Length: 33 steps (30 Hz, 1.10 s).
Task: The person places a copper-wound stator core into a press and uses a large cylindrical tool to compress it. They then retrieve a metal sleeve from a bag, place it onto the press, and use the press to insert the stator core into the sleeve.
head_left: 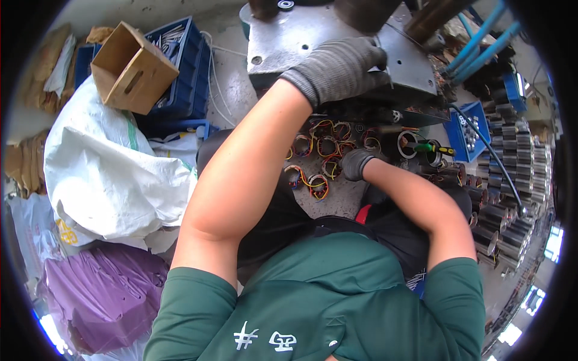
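Observation:
My left hand (344, 69), in a grey knitted glove, lies over the steel plate (277, 51) of a machine. Its fingers curl near the plate's front edge; anything inside them is hidden. Lower down, my right hand (356, 164), in a dark grey glove, reaches in among several ring-shaped wound motor stators with coloured lead wires. The closest wound stator (331, 167) is right beside its fingers, which look curled and are partly hidden. Another wound stator (318, 185) sits nearer to me, with red, yellow and blue leads.
Right of the stators are a green-and-yellow-handled screwdriver (435, 148) and a blue bin (468, 131) of small metal parts. Stacked metal cylinders (512, 162) line the far right. At left are a cardboard box (133, 69), a blue crate (194, 72), a white sack (108, 174) and a purple bag (105, 295).

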Motion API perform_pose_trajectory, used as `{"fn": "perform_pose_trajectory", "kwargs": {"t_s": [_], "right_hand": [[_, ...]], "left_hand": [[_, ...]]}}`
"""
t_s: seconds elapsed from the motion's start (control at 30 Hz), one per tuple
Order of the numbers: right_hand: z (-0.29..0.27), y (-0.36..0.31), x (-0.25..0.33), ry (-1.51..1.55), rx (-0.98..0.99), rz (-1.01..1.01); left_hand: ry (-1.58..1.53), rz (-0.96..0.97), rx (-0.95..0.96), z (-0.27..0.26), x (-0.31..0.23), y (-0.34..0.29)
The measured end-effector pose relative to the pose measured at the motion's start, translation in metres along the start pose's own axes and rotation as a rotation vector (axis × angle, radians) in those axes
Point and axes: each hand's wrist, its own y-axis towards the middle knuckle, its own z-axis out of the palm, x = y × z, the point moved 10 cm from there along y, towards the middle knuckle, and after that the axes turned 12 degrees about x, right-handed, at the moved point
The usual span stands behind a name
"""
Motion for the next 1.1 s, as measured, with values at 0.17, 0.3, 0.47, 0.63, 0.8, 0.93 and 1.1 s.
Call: {"fn": "perform_pose_trajectory", "kwargs": {"t_s": [0.17,0.3,0.47,0.63,0.8,0.93,1.1], "right_hand": [[0.030,0.071,0.019,0.391,-0.191,0.021],[0.022,0.069,0.050,0.183,-0.497,0.012],[0.053,0.102,0.057,0.276,-0.274,-0.041],[0.061,0.130,0.052,0.230,-0.171,0.073],[0.075,0.135,0.036,0.376,-0.407,0.030],[0.056,0.105,0.036,0.419,-0.071,0.019],[0.031,0.038,0.001,0.727,-0.286,-0.210]], "left_hand": [[-0.042,0.043,-0.030,-0.007,-0.009,0.005],[-0.022,-0.009,0.181,0.006,-0.019,0.002],[-0.004,0.025,0.159,0.010,-0.021,-0.007],[0.003,0.059,0.136,0.019,-0.020,-0.014],[-0.041,0.078,0.204,0.036,-0.021,0.000],[-0.023,0.045,0.202,0.034,-0.010,-0.003],[0.013,0.063,0.191,0.025,-0.024,0.009]]}}
